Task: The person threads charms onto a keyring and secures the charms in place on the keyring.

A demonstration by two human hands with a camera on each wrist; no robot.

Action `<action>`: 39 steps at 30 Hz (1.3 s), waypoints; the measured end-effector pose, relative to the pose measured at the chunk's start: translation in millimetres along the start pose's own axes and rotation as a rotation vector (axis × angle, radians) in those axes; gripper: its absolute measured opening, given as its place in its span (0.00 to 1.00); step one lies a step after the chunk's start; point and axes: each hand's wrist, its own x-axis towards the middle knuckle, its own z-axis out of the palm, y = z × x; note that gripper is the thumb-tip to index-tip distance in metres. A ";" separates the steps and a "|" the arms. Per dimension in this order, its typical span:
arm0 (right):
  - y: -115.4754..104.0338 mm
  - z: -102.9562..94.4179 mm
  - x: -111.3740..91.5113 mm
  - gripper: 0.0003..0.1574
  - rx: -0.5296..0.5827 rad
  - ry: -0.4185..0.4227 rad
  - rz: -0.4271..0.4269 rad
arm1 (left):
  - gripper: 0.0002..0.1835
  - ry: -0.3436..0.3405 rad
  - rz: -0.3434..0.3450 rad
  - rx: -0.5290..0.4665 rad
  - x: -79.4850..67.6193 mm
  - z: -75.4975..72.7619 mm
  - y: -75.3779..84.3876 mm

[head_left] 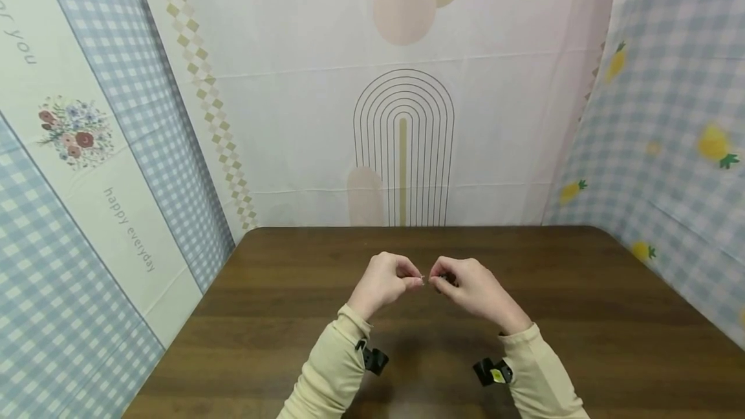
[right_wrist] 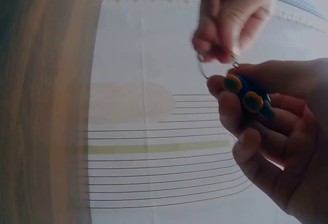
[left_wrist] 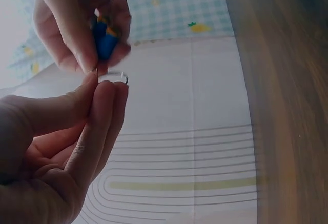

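Both hands meet above the middle of the table, fingertips close together. The left hand (head_left: 381, 283) pinches a thin metal ring (left_wrist: 125, 77) between thumb and fingertips; part of the ring is hidden by fingers. Opposite it, the right hand (head_left: 471, 286) holds a small blue charm (right_wrist: 246, 92) with two round orange-yellow pieces, green at their centres. The charm lies against the fingers, while the right thumb and forefinger pinch close to the ring. A small metal loop shows beside the right thumb in the right wrist view. Whether ring and charm are joined I cannot tell.
The dark wooden table (head_left: 279, 341) spreads under both forearms. A patterned white cloth (head_left: 302, 134) hangs behind its far edge, with checked cloths at the left and right. Each sleeved wrist carries a black camera mount (head_left: 375, 361).
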 end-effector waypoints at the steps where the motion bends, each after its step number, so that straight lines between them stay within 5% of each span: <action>1: 0.1 1.0 0.7 0.03 -0.016 0.012 0.004 | 0.03 0.014 0.001 -0.004 0.4 0.9 0.4; 8: 1.5 4.7 5.7 0.04 -0.095 0.129 0.019 | 0.05 0.061 -0.021 -0.031 4.9 5.3 3.5; 16: 5.9 1.0 7.7 0.05 -0.107 0.101 -0.028 | 0.06 0.030 -0.023 0.003 10.6 6.4 6.8; 23: 13.2 -2.6 9.5 0.06 -0.160 0.123 -0.156 | 0.05 0.011 -0.053 -0.096 13.4 8.5 3.7; 32: 18.1 1.4 10.2 0.11 -0.253 0.258 -0.345 | 0.04 -0.017 -0.079 -0.186 11.8 7.7 1.5; 39: 22.9 1.1 11.1 0.12 -0.310 0.323 -0.460 | 0.11 -0.065 -0.166 -0.506 12.6 12.2 0.3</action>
